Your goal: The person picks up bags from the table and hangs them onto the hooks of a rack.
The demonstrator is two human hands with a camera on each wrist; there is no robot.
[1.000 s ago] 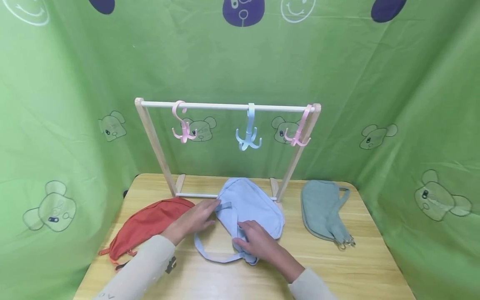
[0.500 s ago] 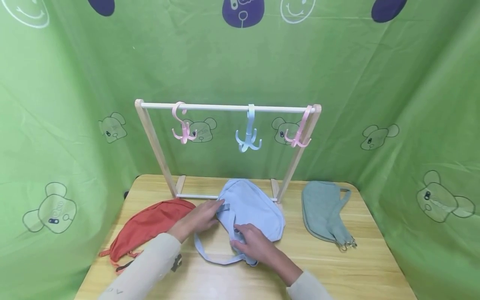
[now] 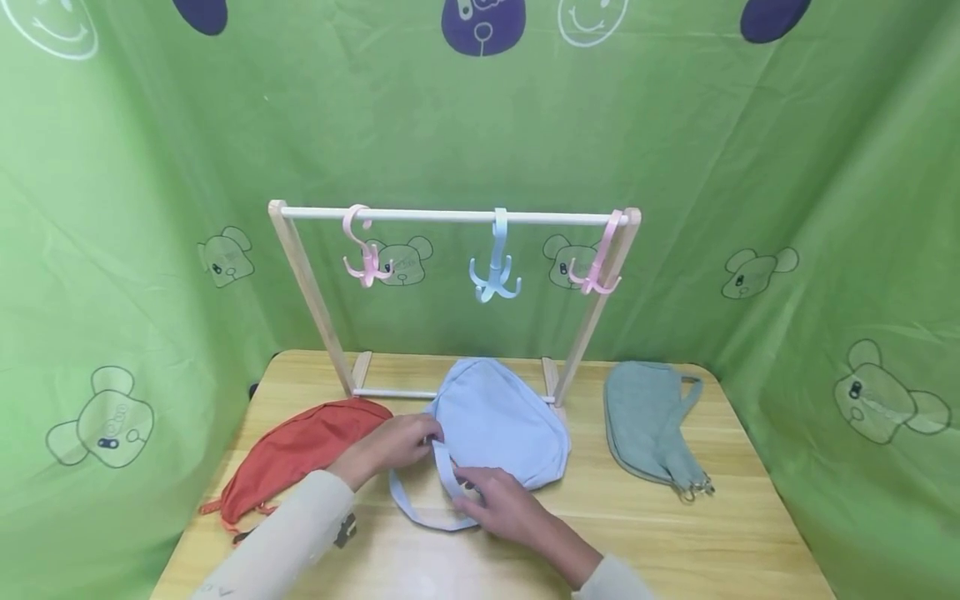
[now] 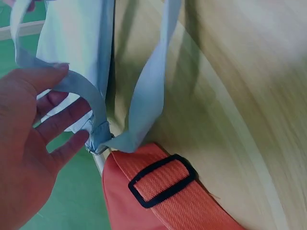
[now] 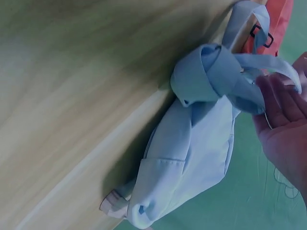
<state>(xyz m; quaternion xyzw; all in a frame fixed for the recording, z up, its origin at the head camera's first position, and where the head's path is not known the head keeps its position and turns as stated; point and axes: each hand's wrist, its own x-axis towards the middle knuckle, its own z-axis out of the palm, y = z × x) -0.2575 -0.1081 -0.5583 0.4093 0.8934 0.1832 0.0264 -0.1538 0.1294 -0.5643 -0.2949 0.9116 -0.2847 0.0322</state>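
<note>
A light blue bag [image 3: 501,421] lies on the wooden table at the foot of a rack, its strap [image 3: 444,468] raised between the two hands. My left hand [image 3: 400,442] pinches this strap at the bag's left side, and the left wrist view shows the thumb laid over the band [image 4: 86,88]. Lower down, my right hand [image 3: 498,504] holds the strap between thumb and fingers. From the right wrist, a thick knot [image 5: 211,74] shows in the strap beside the fingers. Another loop of strap [image 3: 420,517] rests on the table.
Left of the blue bag lies a red bag [image 3: 300,450], partly under the left forearm. A grey-green bag [image 3: 637,421] with metal clips lies at right. Pink hooks [image 3: 368,265] [image 3: 596,271] and a blue hook [image 3: 494,275] hang from the rack's white rail [image 3: 435,216].
The left hand has drawn its fingers in around the strap and lifted it off the bag's front. The right hand has shifted slightly left and toward the person. The other bags stay put.
</note>
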